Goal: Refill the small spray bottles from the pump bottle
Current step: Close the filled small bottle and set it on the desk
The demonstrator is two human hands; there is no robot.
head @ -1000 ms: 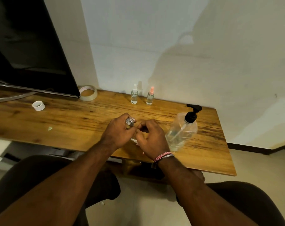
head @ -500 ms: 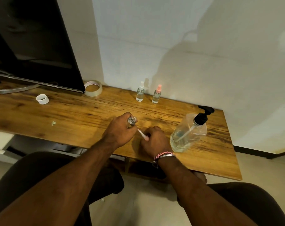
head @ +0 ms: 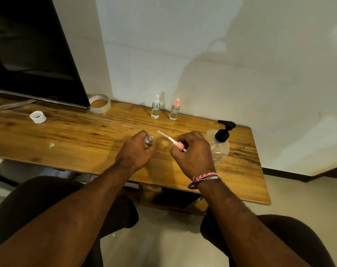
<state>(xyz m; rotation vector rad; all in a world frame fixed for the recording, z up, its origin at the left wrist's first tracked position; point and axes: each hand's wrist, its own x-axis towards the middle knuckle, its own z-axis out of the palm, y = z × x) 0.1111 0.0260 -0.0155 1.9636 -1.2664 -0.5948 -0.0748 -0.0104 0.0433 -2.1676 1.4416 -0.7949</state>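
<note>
My left hand [head: 134, 151] grips a small clear spray bottle [head: 148, 140] with its neck uncovered, just above the wooden table [head: 77, 143]. A pink spray head with a white dip tube [head: 170, 140] is pinched in my right hand [head: 192, 153], lifted clear of that bottle and pointing up to the left. Just right of my right hand stands the clear pump bottle [head: 220, 145] with a black pump. Two more small spray bottles stand at the back by the wall: one with a white cap [head: 155, 108] and one with a pink cap [head: 174, 110].
A dark monitor [head: 32, 53] stands at the back left of the table. Beside it lie a roll of clear tape [head: 100, 103] and a small white ring [head: 37, 116]. The table's front edge runs just under my wrists, with my knees below.
My right hand has pulled the spray head with its tube out of the small bottle and moved it up and to the right. The left hand keeps hold of the bottle.
</note>
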